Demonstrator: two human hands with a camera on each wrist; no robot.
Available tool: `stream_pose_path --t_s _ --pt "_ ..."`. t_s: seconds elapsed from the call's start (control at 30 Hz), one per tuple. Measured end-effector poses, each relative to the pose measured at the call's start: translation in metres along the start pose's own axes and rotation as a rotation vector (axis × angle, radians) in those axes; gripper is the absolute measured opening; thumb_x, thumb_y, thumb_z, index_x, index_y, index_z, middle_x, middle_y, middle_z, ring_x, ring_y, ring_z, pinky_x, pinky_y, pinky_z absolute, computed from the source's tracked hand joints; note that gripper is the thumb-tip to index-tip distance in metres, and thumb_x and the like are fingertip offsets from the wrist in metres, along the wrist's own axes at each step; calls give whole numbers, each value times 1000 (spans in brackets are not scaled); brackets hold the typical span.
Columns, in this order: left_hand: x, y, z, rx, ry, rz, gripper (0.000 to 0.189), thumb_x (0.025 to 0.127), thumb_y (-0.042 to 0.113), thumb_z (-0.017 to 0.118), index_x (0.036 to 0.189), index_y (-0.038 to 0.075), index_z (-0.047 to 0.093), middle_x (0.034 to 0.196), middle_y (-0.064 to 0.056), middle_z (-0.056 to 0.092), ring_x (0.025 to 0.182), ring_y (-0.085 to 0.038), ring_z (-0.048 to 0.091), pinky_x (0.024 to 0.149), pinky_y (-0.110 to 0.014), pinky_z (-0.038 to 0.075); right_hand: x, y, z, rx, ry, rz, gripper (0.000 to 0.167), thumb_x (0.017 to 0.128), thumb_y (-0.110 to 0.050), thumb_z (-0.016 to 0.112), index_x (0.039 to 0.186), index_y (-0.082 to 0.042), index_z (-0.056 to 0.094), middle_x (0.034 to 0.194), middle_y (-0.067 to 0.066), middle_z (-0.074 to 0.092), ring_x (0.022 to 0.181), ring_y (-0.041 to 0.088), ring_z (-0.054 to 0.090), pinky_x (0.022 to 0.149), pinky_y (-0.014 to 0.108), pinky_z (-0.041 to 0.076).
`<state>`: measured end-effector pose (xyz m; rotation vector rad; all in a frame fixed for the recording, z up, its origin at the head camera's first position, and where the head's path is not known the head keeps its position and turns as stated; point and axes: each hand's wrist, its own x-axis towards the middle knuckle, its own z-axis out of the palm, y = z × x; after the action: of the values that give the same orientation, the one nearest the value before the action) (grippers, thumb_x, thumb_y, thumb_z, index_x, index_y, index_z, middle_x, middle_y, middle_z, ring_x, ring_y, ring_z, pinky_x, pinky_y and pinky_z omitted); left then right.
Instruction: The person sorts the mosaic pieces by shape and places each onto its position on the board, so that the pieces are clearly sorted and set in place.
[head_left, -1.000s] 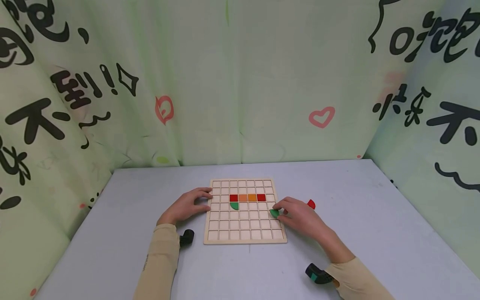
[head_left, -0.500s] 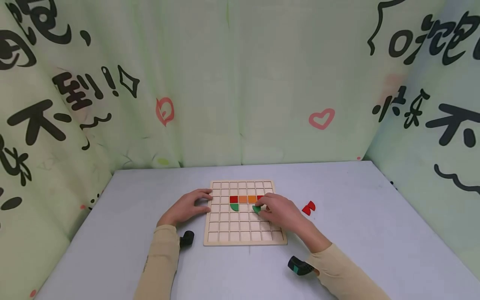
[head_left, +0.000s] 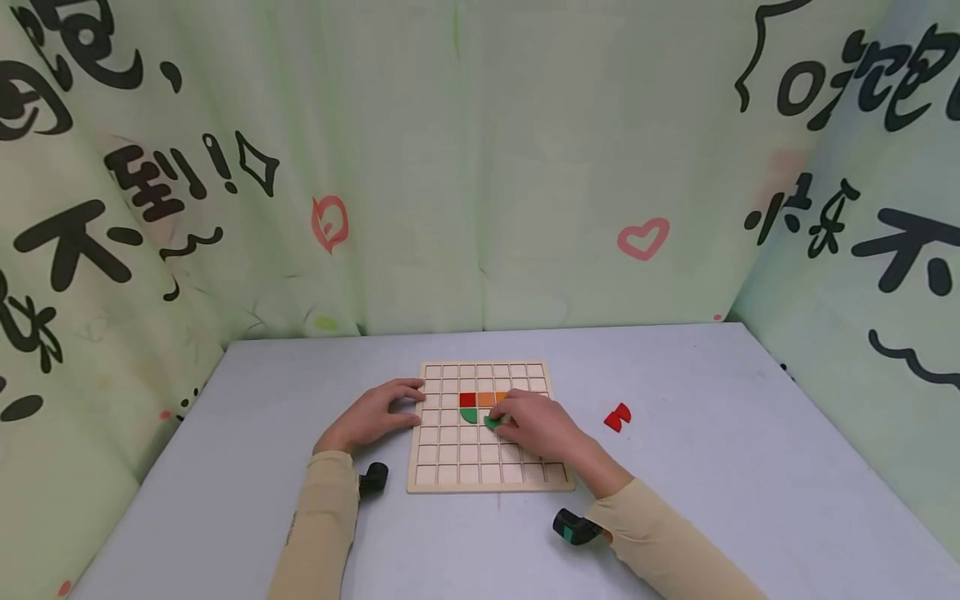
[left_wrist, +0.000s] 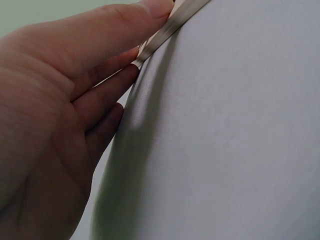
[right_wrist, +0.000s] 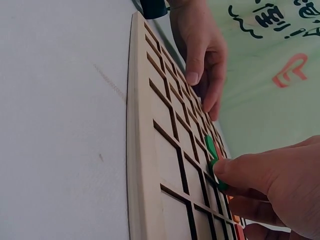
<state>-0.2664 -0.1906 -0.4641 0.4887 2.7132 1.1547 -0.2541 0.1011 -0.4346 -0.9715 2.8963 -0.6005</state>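
A wooden grid board [head_left: 447, 477] lies on the table. My left hand [head_left: 373, 414] rests against its left side, fingers and thumb touching the rim, as the left wrist view also shows. Between thumb and fingers, my right hand [head_left: 538, 427] pinches a green quarter-circle piece [head_left: 491, 422] over the board. Just left of it another green quarter-circle piece [head_left: 468, 415] sits in a cell, below a red square [head_left: 467, 400]. Orange squares [head_left: 486, 399] continue that row rightward. The right hand covers the row's right end in the head view.
Two red pieces [head_left: 618, 417] with curved edges lie on the table [head_left: 675, 392] right of the board. A printed curtain [head_left: 547, 167] hangs behind the table and along its sides. A black wrist device [head_left: 576, 527] sits under the right forearm.
My right hand has moved left from the board's right edge with the green quarter-circle piece, close to the other green one. Both red pieces at right are now uncovered. The left hand stays put.
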Motion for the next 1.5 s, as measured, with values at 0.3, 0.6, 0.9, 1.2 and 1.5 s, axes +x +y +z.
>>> stream_pose_path --t_s 0.3,0.6,0.9,1.2,1.5 --pt "-1 0 0 -7 1 0 38 87 19 75 123 10 66 148 -3 47 141 -27 34 115 -46 31 7 -3 4 -21 38 -12 17 88 -13 73 105 -10 75 100 0 65 84 14 60 71 30 52" --pt "-1 1 0 -5 -1 -1 38 88 20 75 124 10 66 149 -3 46 142 -27 34 115 -45 30 12 -2 8 -42 49 12 18 88 -14 74 106 -11 75 101 0 64 88 16 61 73 31 54" --pt "1 -2 1 4 5 1 38 88 21 75 123 11 66 148 -3 46 141 -28 35 115 -47 30 14 0 8 -22 51 30 18 88 -15 73 106 -12 75 104 0 64 89 16 61 74 33 54" --pt "0 -1 1 -4 2 -12 39 87 20 75 123 11 66 148 -3 46 142 -27 34 115 -46 30 13 0 10 -16 63 29 17 89 -17 72 105 -11 75 102 0 64 86 15 60 73 31 53" --pt "1 -1 1 -1 1 -10 39 87 21 75 124 10 66 149 -2 46 142 -27 34 115 -46 30 13 1 11 -25 79 12 16 89 -13 72 104 -12 75 102 0 63 88 15 61 73 31 54"
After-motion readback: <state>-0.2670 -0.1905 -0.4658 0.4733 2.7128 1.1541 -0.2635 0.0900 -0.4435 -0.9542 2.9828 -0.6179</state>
